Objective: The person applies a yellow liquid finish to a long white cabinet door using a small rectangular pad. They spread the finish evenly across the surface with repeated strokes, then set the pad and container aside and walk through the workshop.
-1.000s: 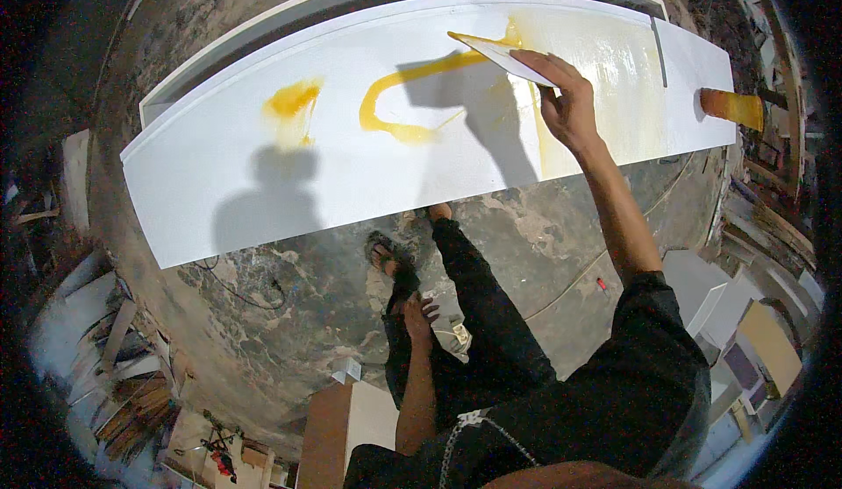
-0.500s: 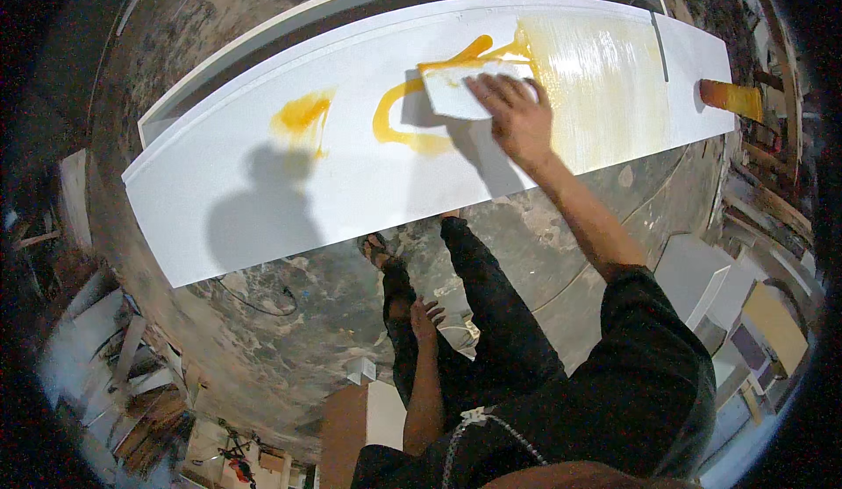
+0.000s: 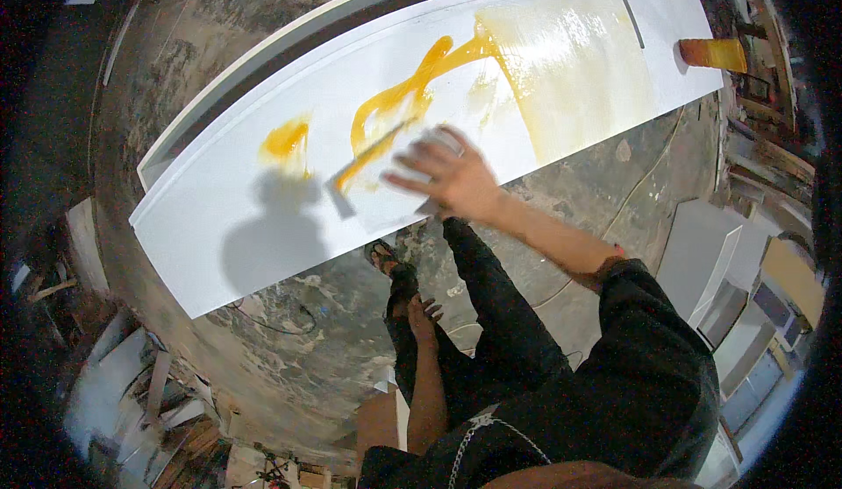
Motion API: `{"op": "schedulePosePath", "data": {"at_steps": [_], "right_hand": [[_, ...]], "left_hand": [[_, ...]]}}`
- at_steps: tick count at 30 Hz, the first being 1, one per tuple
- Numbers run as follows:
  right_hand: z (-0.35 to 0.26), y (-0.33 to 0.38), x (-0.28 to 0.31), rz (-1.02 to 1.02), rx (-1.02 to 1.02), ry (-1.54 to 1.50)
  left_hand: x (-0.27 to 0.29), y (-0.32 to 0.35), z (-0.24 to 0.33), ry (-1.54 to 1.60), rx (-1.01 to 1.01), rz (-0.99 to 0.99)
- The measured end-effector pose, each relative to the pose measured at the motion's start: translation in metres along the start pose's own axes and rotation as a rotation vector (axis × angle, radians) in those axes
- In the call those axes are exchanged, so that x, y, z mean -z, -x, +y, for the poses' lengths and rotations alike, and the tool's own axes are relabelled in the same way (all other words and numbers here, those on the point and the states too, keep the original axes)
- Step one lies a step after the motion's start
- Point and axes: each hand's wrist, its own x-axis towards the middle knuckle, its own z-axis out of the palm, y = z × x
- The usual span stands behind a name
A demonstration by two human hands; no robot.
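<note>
Card (image 3: pixel 373 193), white and thin, is near the middle of the frame, by the lower edge of a white board (image 3: pixel 180 235). The right hand (image 3: pixel 452 175) seems to hold it, fingers spread; blur hides the thumb. It looks light and a bit bendy. Wet yellow goo (image 3: pixel 434 55) on the board and on the card's upper edge is likely slippery, so its clean lower right side looks best to grip. The left hand (image 3: pixel 424 311) rests loosely on the leg (image 3: pixel 397 340).

Right hand (image 3: pixel 452 178) holding spreader (image 3: pixel 379 170) — yellow-smeared white board (image 3: pixel 186 235).
</note>
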Motion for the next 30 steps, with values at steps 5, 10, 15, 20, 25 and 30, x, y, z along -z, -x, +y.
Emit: {"op": "schedulePosePath", "data": {"at_steps": [5,10,15,20,25,30], "right_hand": [[0.114,0.023,0.016,-0.003,-0.151,0.269],[0.18,0.04,0.02,-0.004,-0.238,0.385],[0.198,0.047,0.005,-0.019,-0.253,0.465],[0.205,0.035,0.003,-0.013,-0.319,0.5],[0.204,0.016,0.001,0.008,-0.336,0.449],[0.208,0.015,0.0,-0.017,-0.369,0.468]], "left_hand": [[-0.004,-0.006,0.003,-0.038,0.057,0.067],[-0.007,-0.006,0.002,-0.1,0.008,0.05],[-0.018,0.002,0.008,-0.135,-0.018,0.064],[-0.024,0.003,0.008,-0.127,-0.006,0.06],[-0.009,-0.012,-0.002,-0.034,0.05,0.039],[-0.025,0.001,0.004,-0.101,0.013,0.053]]}}
